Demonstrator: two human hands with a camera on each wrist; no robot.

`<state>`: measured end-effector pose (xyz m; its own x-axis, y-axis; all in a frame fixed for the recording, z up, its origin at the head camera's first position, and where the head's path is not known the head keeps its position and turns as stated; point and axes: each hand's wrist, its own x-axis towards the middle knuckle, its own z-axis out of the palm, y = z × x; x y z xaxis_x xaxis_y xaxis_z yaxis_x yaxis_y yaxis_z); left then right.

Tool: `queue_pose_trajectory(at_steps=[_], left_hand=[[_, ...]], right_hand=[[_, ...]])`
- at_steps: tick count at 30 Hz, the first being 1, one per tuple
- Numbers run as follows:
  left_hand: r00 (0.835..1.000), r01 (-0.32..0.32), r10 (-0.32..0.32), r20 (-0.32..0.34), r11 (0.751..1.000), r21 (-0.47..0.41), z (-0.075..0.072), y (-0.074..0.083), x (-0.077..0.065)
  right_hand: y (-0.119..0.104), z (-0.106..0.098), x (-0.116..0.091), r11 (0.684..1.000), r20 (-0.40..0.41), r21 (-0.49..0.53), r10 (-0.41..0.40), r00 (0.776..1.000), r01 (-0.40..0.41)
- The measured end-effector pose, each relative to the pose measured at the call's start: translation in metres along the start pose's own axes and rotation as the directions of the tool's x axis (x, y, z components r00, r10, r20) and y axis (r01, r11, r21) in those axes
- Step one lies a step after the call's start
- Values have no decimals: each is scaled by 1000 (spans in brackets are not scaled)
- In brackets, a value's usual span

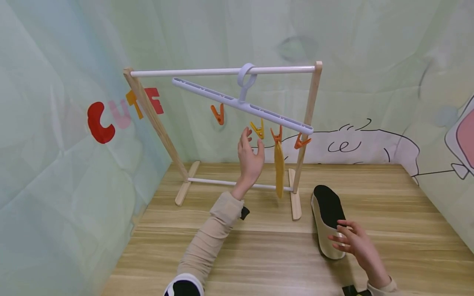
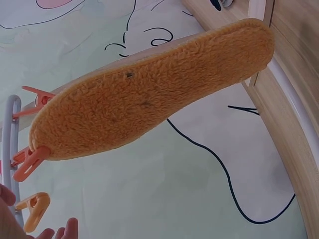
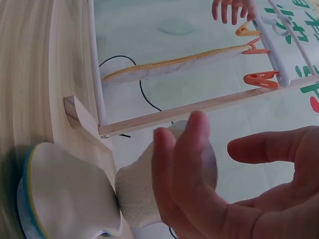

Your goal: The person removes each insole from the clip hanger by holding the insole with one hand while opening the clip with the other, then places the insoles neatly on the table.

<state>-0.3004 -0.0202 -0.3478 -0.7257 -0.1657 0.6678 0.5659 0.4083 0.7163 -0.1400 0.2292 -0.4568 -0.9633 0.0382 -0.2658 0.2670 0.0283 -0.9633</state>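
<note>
A lilac hanger point(image 1: 242, 102) hangs from the rack's top bar, its right end lower. Below it are a yellow clip point(image 1: 258, 129) and several orange ones. One orange clip point(image 1: 277, 135) grips the top end of a fuzzy yellow insole point(image 2: 149, 94), which hangs lengthwise. My left hand point(image 1: 251, 160) is raised just beside the yellow clip, fingers extended, holding nothing. On the table at the right lies a pale shoe-shaped thing with a black top point(image 1: 328, 207). Over its near end hovers my right hand point(image 1: 357, 244), fingers spread and loosely bent, with nothing visible between thumb and fingers.
The wooden rack point(image 1: 149, 119) has splayed feet on the wood-grain table point(image 1: 266, 246) and a white lower bar point(image 1: 211, 181). Another orange clip point(image 1: 218, 114) hangs left of the yellow one. Printed cloth point(image 1: 363, 41) closes off the back and sides.
</note>
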Motion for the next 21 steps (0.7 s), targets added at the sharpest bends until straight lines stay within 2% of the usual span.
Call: queue_pose_trajectory(at_steps=[4, 10, 21], left_hand=[[1000, -2, 2, -4, 1000, 0, 1, 0, 0], [1000, 0, 0, -3, 1000, -5, 2, 1, 0], [1000, -1, 1, -15, 1000, -6, 3, 0, -1]], right_hand=[[5, -2, -1, 997, 84, -65, 38, 996, -33], [13, -8, -2, 993, 222, -119, 50, 974, -24], [15, -15, -4, 982, 253, -187, 76, 964, -29]])
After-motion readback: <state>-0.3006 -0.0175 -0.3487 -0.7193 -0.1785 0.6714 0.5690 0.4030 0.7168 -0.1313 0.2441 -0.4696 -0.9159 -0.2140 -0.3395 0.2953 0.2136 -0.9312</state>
